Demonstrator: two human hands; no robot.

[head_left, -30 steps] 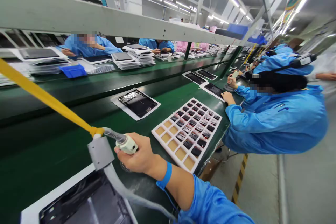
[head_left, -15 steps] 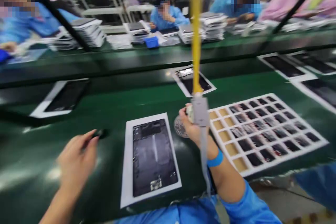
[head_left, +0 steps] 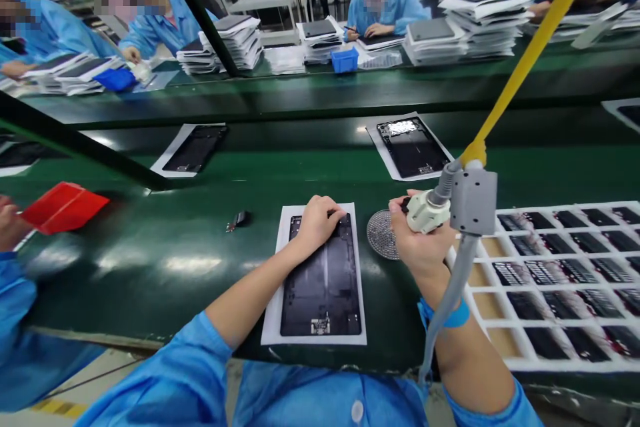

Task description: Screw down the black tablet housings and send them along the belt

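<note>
My left hand (head_left: pixel 316 221) rests with curled fingers on the top of a dark tablet housing (head_left: pixel 321 287), which lies on a white sheet (head_left: pixel 274 310) on the green belt. My right hand (head_left: pixel 417 240) is closed round a cream-coloured hanging power screwdriver (head_left: pixel 424 211). A grey bracket (head_left: pixel 473 201), a grey hose and a yellow cable (head_left: pixel 530 57) run up from the tool. It hangs just right of the housing, above a small round mesh disc (head_left: pixel 381 235). A small dark part (head_left: pixel 239 219) lies on the belt left of the sheet.
A white tray (head_left: pixel 484 320) of dark parts in compartments lies at the right. Further housings on sheets (head_left: pixel 413 145) (head_left: pixel 193 149) lie farther along the belt. A neighbour at the left holds a red piece (head_left: pixel 63 207). Workers in blue sit behind stacks of trays (head_left: pixel 235 40) across the line.
The view has swung from the right-hand neighbour back to my own place. My left hand has moved from beside the small dark part onto the top of the housing. My right hand keeps its grip on the screwdriver.
</note>
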